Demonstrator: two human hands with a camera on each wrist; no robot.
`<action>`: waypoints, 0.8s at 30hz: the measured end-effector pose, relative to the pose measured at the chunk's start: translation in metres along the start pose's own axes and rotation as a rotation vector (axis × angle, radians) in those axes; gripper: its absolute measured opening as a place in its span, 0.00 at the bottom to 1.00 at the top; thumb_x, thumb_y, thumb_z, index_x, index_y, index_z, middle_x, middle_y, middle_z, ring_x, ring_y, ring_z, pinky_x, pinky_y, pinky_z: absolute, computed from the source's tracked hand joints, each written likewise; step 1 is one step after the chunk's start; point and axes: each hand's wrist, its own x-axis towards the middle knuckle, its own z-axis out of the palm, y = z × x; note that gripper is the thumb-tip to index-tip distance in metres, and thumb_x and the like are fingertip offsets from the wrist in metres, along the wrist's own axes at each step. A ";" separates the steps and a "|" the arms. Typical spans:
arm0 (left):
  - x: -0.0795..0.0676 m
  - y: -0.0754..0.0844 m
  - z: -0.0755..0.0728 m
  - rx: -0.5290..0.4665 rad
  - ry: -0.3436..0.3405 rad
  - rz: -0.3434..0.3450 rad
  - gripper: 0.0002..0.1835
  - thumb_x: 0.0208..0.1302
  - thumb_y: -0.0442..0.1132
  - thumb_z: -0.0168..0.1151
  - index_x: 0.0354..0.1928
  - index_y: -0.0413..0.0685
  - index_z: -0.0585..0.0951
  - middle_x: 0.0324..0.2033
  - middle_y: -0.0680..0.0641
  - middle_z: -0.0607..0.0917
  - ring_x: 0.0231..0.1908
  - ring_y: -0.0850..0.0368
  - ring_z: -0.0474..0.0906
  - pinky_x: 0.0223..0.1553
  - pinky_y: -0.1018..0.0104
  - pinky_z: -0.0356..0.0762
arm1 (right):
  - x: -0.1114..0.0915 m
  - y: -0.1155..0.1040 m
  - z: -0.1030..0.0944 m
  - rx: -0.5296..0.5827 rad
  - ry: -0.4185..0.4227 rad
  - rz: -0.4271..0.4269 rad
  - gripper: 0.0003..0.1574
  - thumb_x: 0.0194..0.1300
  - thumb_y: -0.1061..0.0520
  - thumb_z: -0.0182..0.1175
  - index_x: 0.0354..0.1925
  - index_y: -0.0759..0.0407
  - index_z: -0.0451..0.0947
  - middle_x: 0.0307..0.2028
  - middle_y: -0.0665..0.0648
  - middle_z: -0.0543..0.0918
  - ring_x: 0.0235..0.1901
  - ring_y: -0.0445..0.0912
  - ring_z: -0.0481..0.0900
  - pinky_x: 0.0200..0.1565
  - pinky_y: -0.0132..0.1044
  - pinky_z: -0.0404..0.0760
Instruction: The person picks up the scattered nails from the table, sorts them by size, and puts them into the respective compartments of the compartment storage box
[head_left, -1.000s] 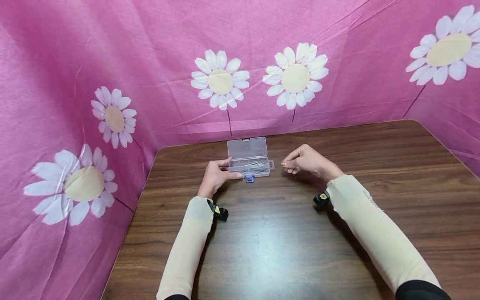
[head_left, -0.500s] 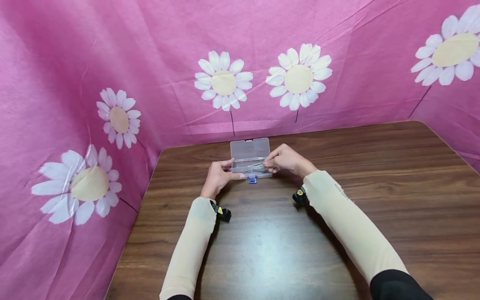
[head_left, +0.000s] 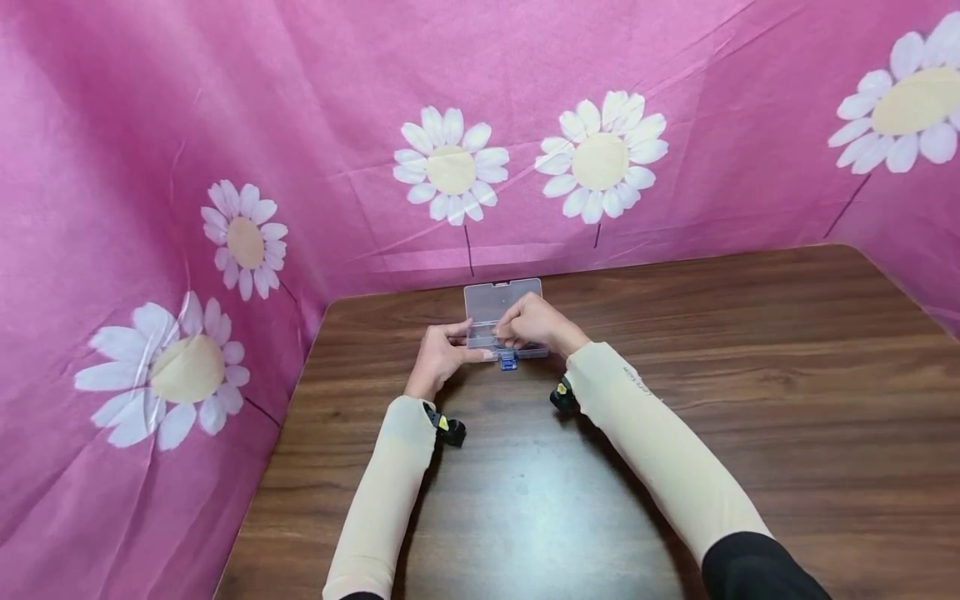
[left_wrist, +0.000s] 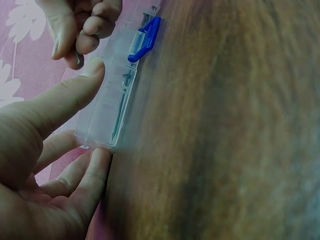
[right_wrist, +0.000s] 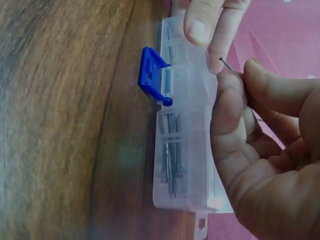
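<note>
A clear plastic storage box stands with its lid raised at the back of the table. My left hand grips its left end, thumb on the front edge and fingers at the end wall. Over the open box, my right hand pinches a nail between thumb and fingers; its head sticks out in the right wrist view. Several loose nails show through the wall at the box's right end. A blue latch hangs at the front. My right hand hides part of the compartments in the head view.
The brown wooden table reaches toward me and to the right. Behind it and at the left hangs a pink cloth printed with daisies, close to the box's raised lid.
My right hand has moved left with the nail, from beside the box to above its middle. My left hand keeps its hold on the box's left end.
</note>
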 end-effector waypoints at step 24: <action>-0.006 0.003 -0.006 0.000 0.044 0.031 0.52 0.40 0.36 0.86 0.71 0.42 0.71 0.53 0.40 0.84 0.51 0.48 0.82 0.51 0.60 0.79 | -0.046 0.010 -0.074 -0.275 0.185 -0.112 0.19 0.72 0.54 0.61 0.55 0.64 0.84 0.43 0.65 0.87 0.42 0.60 0.84 0.43 0.51 0.81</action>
